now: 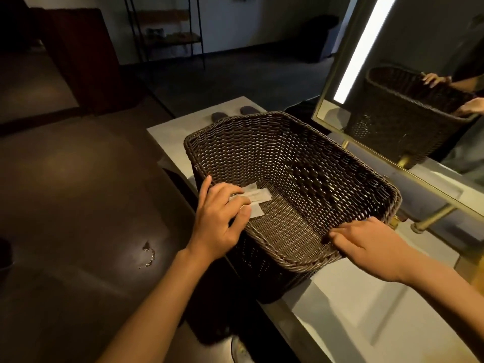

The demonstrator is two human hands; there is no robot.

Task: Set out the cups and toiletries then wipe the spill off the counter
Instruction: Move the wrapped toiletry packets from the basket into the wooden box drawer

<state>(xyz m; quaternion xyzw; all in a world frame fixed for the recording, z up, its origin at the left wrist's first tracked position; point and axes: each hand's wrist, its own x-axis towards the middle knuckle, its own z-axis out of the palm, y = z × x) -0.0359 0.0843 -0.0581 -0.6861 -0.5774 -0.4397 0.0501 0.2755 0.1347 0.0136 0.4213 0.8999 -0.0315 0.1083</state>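
Note:
A dark woven basket (309,163) stands on the pale counter (348,310), tipped toward me. My left hand (217,218) reaches over its near left rim and pinches thin white toiletry packets (258,197) lying at the basket's bottom. My right hand (372,247) grips the basket's near right rim. The rest of the basket floor looks bare. Two dark rounded things (233,113), possibly cups, peek out behind the basket's far rim; most of them is hidden.
A lit mirror (408,82) rises along the right and reflects basket and hands. A brass tap (429,218) sticks out under it. Small wet marks (148,254) glint on the dark floor at left. A metal shelf (167,30) stands far back.

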